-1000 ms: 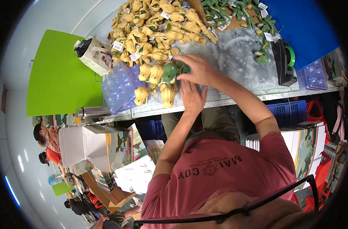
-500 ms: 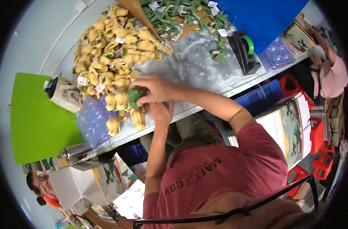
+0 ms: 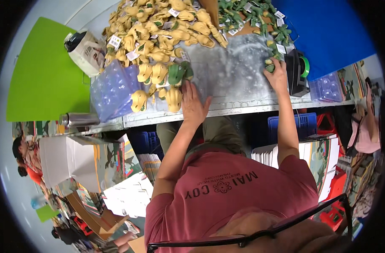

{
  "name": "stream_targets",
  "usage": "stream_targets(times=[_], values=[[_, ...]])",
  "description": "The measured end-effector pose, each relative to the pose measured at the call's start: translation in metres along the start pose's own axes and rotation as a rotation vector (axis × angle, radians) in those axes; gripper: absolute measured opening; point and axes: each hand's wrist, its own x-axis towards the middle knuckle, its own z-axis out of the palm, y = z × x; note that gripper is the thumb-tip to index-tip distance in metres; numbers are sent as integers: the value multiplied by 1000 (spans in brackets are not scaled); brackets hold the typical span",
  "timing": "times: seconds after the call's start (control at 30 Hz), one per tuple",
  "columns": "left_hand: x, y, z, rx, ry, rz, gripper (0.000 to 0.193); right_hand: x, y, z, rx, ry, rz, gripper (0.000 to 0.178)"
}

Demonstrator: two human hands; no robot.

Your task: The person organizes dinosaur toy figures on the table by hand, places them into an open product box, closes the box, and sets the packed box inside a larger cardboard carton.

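Note:
My left hand point(image 3: 194, 104) lies flat at the table's near edge with fingers stretched, its fingertips beside a green dinosaur toy point(image 3: 175, 74). That toy sits in a group with several yellow dinosaur toys point(image 3: 159, 73), their heads up; clear plastic shows around them. Over to the right, my right hand point(image 3: 277, 78) closes its thumb and fingers on another green dinosaur toy point(image 3: 269, 66), partly hidden by the fingers. A large heap of tagged yellow dinosaur toys point(image 3: 148, 29) lies beyond my left hand. Farther right is a heap of green ones point(image 3: 260, 14).
A black tape dispenser point(image 3: 297, 74) with green tape stands right of my right hand. Clear blister trays point(image 3: 112, 86) lie at the left, near a pale jug point(image 3: 87, 52) and a metal flask point(image 3: 78, 119). A cardboard divider point(image 3: 211, 10) separates the heaps. Another person point(image 3: 365, 130) is far right.
My right hand has left the green toy among the yellow ones and reached right to another green toy. My left hand now lies flat beside the group. The view has shifted.

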Motion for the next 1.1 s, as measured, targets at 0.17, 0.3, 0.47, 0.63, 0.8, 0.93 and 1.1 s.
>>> stream_targets(times=[0.17, 0.3, 0.47, 0.63, 0.8, 0.93, 1.1], values=[[-25, -6, -7, -79, 21, 35, 85, 12, -67, -33, 456, 209, 76, 49], [-23, -1, -9, -41, -1, 62, 82, 37, -80, -15, 1052, 86, 272, 62], [-14, -4, -5, -54, -51, 83, 78, 49, -136, 15, 1458, -29, 206, 44], [-10, 7, -4, -81, 77, 187, 69, 59, -146, 33, 1873, -226, 439, 29], [-13, 27, -10, -892, 23, -122, 58, 29, -161, 48, 2157, -448, 604, 29], [-13, 40, -22, -1288, -186, -261, 33, 4, -191, 44, 2036, -514, 567, 13], [-13, 56, -16, -1246, -102, -169, 23, -17, -205, 4, 1810, -364, 498, 14]])
